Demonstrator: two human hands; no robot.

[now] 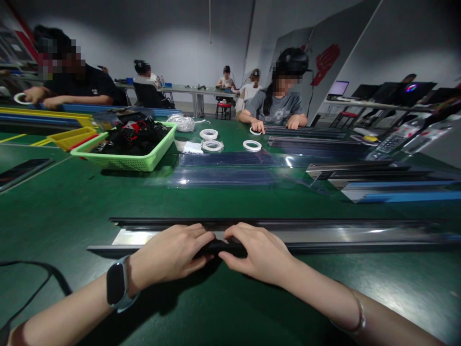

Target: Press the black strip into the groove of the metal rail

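Observation:
A long channel-shaped profile [324, 234] with black edges and a shiny silvery inside lies crosswise on the green table in front of me. My left hand [176, 250], below a wrist with a dark-faced watch [115, 283], is closed on the profile's near black edge, left of its middle. Close beside it, my right hand [257, 250] pinches the same edge, thumb on the near side and fingers over the top. A small gap separates the two sets of fingertips. Whether anything small is between the fingers cannot be seen.
Clear plastic sheets [223, 175] lie beyond the profile, with white tape rolls [252, 145] behind them. A green basket [158, 156] of dark items stands left; more profiles [378, 180] lie right. A co-worker [284, 108] sits opposite, another far left. A black cable [32, 263] is near my left arm.

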